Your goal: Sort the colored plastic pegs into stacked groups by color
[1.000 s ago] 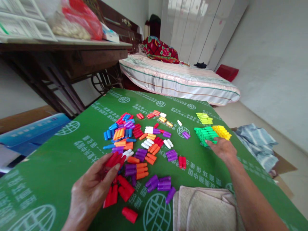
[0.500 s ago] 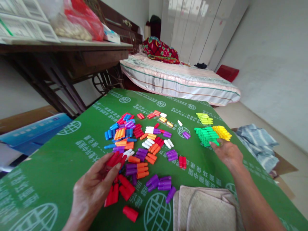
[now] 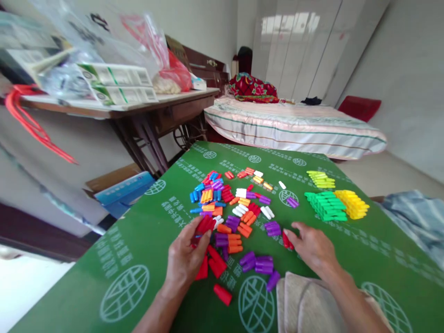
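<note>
My left hand (image 3: 183, 256) is closed around a small bunch of red bullet-shaped plastic pieces (image 3: 206, 225), at the near left edge of a mixed pile. More red pieces (image 3: 217, 262) lie just below its fingertips. My right hand (image 3: 314, 247) is over the table with thumb and forefinger apart. Its thumb tip overlaps a red piece (image 3: 287, 240) lying on the table; whether it presses on it I cannot tell. Purple pieces (image 3: 273, 228) lie just left of that one. Between the hands spread orange pieces (image 3: 235, 243), white pieces (image 3: 240, 211) and blue pieces (image 3: 195, 196).
Sorted stacks of green pieces (image 3: 326, 206), yellow pieces (image 3: 352, 204) and lime pieces (image 3: 321, 179) stand at the right of the green table (image 3: 166, 296). A folded beige cloth (image 3: 305, 300) lies under my right forearm. A sewing table (image 3: 180, 102) and a bed (image 3: 294, 134) stand beyond.
My right hand has come away from the green stack, leftward and nearer, to the red piece. My left hand still holds its red pieces. The view has turned left.
</note>
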A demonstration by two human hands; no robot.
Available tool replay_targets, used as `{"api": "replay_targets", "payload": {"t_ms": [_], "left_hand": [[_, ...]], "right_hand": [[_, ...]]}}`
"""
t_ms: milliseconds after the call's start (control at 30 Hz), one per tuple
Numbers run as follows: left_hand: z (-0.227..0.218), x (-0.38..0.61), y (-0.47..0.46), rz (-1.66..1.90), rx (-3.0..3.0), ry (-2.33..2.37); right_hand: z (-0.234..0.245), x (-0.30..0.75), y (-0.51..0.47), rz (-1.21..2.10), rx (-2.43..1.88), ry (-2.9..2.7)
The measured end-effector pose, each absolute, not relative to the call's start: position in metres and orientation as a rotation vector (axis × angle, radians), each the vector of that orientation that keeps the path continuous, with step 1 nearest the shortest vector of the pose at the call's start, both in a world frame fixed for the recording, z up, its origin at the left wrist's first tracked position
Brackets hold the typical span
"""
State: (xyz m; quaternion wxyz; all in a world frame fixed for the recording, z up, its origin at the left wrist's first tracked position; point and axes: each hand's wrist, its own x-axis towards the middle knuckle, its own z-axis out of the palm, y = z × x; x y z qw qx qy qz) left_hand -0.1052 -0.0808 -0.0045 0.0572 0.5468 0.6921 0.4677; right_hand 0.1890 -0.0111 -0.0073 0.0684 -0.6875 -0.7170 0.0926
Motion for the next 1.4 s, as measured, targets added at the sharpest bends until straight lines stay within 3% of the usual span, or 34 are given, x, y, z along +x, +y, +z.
{"api": "replay_targets", "payload": {"t_ms": [333, 1400], "left_hand": [[-0.014, -0.105, -0.082, 1.430, 1.785, 2.051], [-0.007, -0.098, -0.083, 1.633, 1.223, 1.841]], "right_hand": [[-0.046, 0.196, -0.008, 0.277, -1.960, -2.081], [-0.057, 0.206, -0.010, 0.405, -1.914, -1.985]]}}
